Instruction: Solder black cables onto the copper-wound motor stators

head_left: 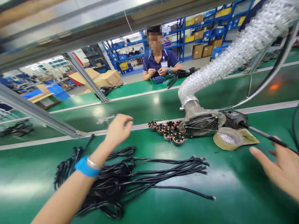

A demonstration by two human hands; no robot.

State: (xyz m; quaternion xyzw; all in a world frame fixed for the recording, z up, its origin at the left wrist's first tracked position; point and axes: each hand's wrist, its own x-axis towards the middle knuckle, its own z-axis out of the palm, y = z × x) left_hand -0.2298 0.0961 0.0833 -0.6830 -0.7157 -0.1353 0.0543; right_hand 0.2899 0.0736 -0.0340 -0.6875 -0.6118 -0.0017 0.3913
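My left hand (119, 129), with a blue band on its wrist, is raised over the bench with thumb and forefinger apart and nothing visible between them. Below that forearm lies a bundle of black power cords (109, 180); their stripped ends point right. Several copper-wound motor stators (168, 134) stand in a cluster to the right of this hand. At the right edge, my right hand (280, 169) has its thumb spread away, with its fingers at the black handle of a soldering iron (263, 133). The iron's front end sits in a dark holder (235, 119).
A fume fan (203, 124) with a silver flexible duct (217, 65) stands behind the stators. Beside it are a round tub (225, 140) and a sponge (249, 137). A metal post (53, 113) rises at left. Across the bench sits a co-worker (161, 60) holding something small.
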